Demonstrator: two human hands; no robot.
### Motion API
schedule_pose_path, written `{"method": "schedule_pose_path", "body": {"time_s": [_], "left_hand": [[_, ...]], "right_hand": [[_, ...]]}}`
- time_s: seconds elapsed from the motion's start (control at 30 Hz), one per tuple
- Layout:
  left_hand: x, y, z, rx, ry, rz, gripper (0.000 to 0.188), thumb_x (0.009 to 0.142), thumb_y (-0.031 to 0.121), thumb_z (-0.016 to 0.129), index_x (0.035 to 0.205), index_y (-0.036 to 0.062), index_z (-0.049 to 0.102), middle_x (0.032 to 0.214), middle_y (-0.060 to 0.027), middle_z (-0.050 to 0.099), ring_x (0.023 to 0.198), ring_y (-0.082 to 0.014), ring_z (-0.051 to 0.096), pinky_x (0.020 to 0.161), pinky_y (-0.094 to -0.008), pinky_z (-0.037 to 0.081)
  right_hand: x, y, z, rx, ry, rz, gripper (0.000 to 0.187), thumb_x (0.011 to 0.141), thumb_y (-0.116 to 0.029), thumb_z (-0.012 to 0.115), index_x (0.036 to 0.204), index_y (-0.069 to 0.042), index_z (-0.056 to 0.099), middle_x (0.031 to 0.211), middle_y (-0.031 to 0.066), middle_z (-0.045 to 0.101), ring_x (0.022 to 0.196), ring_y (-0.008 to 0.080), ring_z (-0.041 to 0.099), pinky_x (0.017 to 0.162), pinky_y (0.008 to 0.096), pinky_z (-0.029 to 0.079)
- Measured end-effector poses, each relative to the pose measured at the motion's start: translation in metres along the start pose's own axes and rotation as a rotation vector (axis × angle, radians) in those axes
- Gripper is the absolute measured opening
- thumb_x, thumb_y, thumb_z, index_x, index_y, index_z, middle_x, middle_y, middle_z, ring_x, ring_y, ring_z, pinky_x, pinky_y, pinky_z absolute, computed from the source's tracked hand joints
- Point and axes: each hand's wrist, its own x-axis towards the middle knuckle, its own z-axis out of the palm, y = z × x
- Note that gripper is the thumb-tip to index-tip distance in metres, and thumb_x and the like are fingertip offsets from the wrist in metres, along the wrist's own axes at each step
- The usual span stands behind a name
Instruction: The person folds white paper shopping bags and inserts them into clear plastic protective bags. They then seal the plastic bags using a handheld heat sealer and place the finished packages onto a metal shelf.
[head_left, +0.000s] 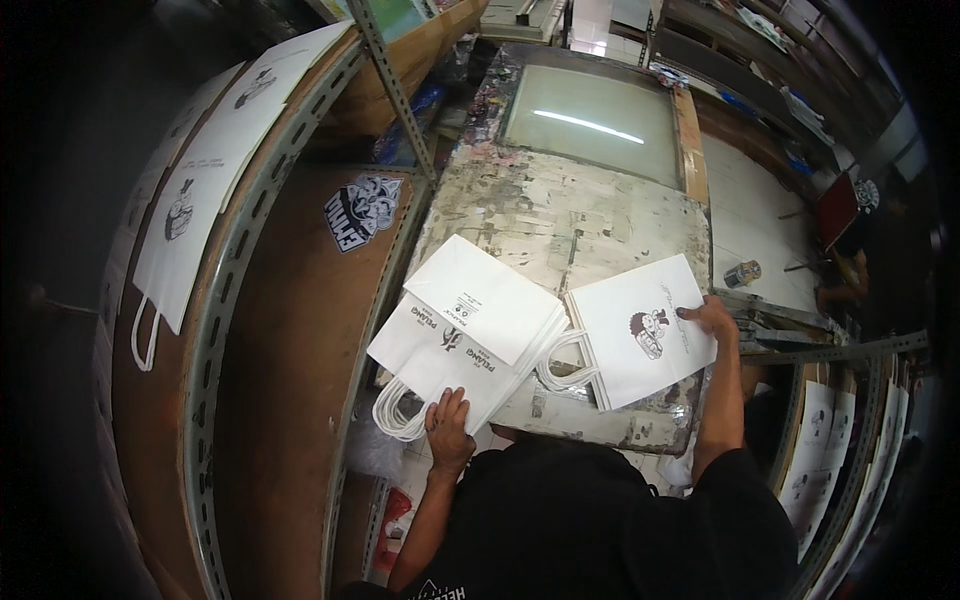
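Note:
A stack of white paper bags (510, 300) with dark printing lies on the worn table, its twisted white handles (398, 410) bunched at the near left corner. My left hand (450, 432) rests on the near edge of this stack beside the handles, fingers spread over the paper. To the right is a second, smaller pile of white paper bags (625, 345) with a cartoon drawing on top, its handles (565, 362) pointing left toward the first stack. My right hand (710, 325) grips this pile by its right edge, thumb on the upper face and the other fingers hidden.
The paint-stained table (520, 200) has a glass panel (590, 115) at its far end. A metal shelf (270, 160) on the left bears more printed bags (205, 165). Another rack (815, 430) with bags stands at right. A can (742, 274) and another person (850, 275) are beyond.

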Motion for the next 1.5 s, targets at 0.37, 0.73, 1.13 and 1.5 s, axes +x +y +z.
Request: {"method": "schedule_pose_path", "body": {"time_s": [0.37,0.73,1.13,1.5], "left_hand": [[0.003,0.008,-0.012,-0.004,-0.049,-0.008,0.062,0.073,-0.013,0.054,0.131,0.007,0.046,0.142,-0.014,0.052,0.136,-0.0335,0.045,0.111,-0.0499,0.027],[0.01,0.014,-0.024,-0.14,-0.078,-0.034,0.07,0.066,-0.014,0.05,0.134,0.0032,0.044,0.138,-0.0162,0.055,0.135,-0.034,0.047,0.11,-0.0492,0.028],[0.051,0.041,-0.065,-0.506,0.118,-0.122,0.068,0.081,0.023,0.066,0.14,-0.0014,0.041,0.138,-0.0208,0.052,0.13,-0.0339,0.048,0.106,-0.0472,0.034],[0.08,0.052,-0.094,-1.914,0.238,-0.521,0.086,0.089,0.067,0.047,0.148,0.0057,0.036,0.149,-0.0172,0.042,0.137,-0.0347,0.039,0.116,-0.0464,0.031]], "right_hand": [[-0.026,-0.008,-0.013,0.216,-0.036,0.012,0.049,0.066,-0.007,0.085,0.11,0.002,0.065,0.089,0.0094,0.069,0.074,0.0193,0.061,0.063,0.0338,0.047],[-0.11,-0.014,-0.062,0.43,0.159,-0.223,0.041,0.062,0.011,0.075,0.102,0.008,0.067,0.09,0.0138,0.072,0.075,0.0218,0.069,0.072,0.0353,0.055],[-0.241,-0.106,-0.143,0.59,0.234,-0.734,0.053,0.054,0.0,0.082,0.104,0.009,0.065,0.09,0.0096,0.072,0.075,0.0162,0.068,0.077,0.0272,0.054],[-0.206,-0.255,0.008,0.926,-0.078,-0.69,0.057,0.056,0.002,0.066,0.111,0.012,0.059,0.096,0.0154,0.067,0.079,0.0234,0.067,0.084,0.0346,0.055]]}}
